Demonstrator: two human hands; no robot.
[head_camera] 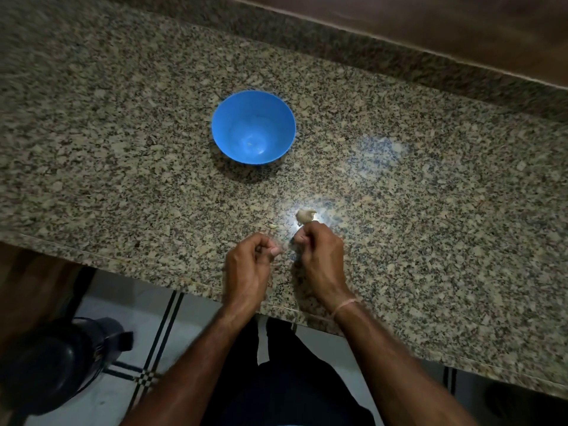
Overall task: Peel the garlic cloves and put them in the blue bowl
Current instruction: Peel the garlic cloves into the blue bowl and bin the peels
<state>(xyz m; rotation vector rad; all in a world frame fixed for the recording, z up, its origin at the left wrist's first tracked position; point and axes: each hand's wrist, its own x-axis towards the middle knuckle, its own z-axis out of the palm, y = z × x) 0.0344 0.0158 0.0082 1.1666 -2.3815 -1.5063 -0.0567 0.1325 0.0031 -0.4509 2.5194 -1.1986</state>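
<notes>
The scene is dim and darkens toward the corners. Two pale glare patches sit on the granite countertop (430, 210) (the brighter by its near edge, the fainter right of the blue bowl (224, 124)). The bowl casts a soft shadow toward the viewer. Motion blur smears the edges, and straight lines bow.

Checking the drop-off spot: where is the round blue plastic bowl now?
Head view: the round blue plastic bowl stands on the speckled granite counter, slightly left of centre, beyond the pale garlic piece.
</notes>
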